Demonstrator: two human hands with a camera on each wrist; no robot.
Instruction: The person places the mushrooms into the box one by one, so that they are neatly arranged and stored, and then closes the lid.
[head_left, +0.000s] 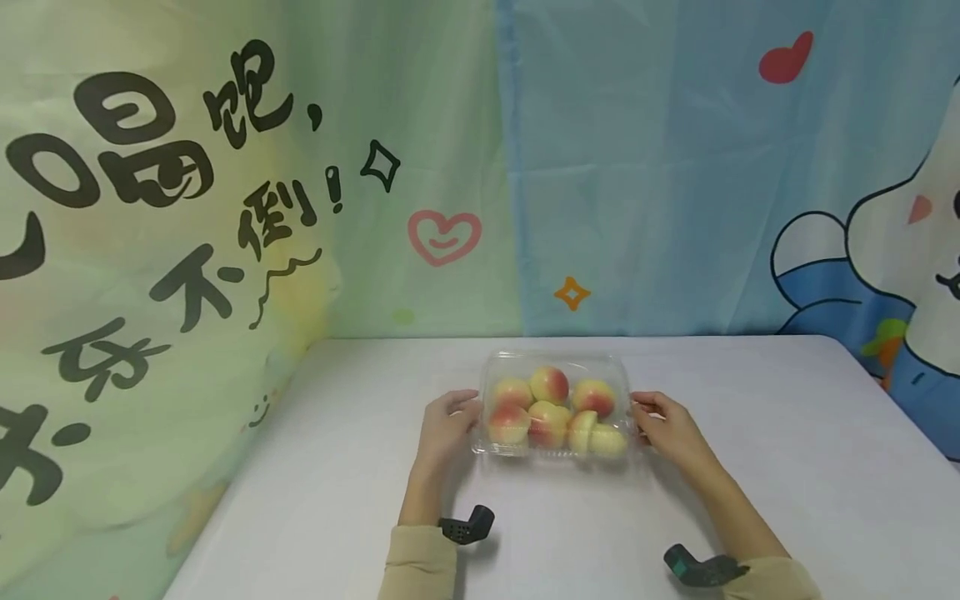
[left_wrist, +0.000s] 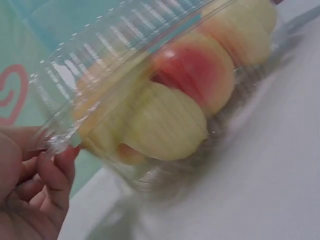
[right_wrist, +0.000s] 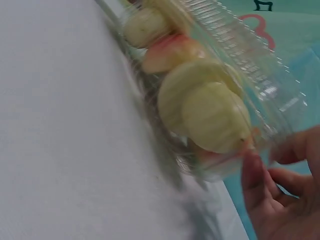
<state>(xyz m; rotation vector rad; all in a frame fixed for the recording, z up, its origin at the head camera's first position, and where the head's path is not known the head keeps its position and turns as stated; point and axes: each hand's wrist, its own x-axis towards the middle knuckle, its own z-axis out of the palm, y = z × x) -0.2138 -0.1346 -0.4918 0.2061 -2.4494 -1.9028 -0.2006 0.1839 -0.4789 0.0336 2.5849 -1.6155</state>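
A clear plastic clamshell box (head_left: 600, 367) with several yellow-and-red peaches (head_left: 550, 385) in it is at the middle of the table. At its near right corner, inside, lies a pale yellow mushroom-shaped piece (head_left: 606, 440). My left hand (head_left: 444, 425) grips the left end of the box; in the left wrist view its thumb and fingers pinch the rim. The right end is held by my right hand (head_left: 667, 425), fingers bent at the edge in the right wrist view. Whether the base touches the table cannot be made out.
The white table (head_left: 330, 500) stretches around the box. Behind it hangs a printed curtain (head_left: 637, 167) with hearts, lettering and a cartoon figure. A black device sits on my left wrist (head_left: 468, 527), and another on my right wrist (head_left: 703, 568).
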